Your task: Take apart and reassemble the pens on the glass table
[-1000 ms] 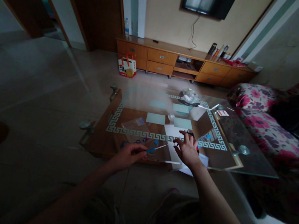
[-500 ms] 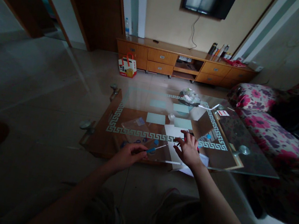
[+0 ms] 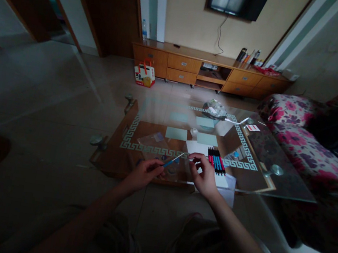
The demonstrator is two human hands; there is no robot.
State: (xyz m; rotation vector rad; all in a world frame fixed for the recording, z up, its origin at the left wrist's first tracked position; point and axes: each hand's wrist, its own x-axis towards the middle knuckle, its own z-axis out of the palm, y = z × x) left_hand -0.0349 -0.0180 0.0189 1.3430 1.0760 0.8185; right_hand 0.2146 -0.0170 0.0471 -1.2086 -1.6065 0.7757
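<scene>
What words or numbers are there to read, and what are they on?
None reads clearly.
Gift bag: red print, too blurred.
Red-and-white card on the glass table: too small.
Bottles on the cabinet: labels too small.
Bundled pens: no print shows.
Blue pen in the left hand: no print shows.

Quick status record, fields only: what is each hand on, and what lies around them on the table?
left hand: pinches a thin blue-and-white stick, its tip raised toward the right
right hand: over the white paper, fingertips close to the stick's tip; unclear whether it holds anything
row of pens: red, blue and black, side by side on the paper, just beyond the right hand
clear plastic bag: flat, beyond the left hand
glass table: carries all of the above
light: dim
</scene>
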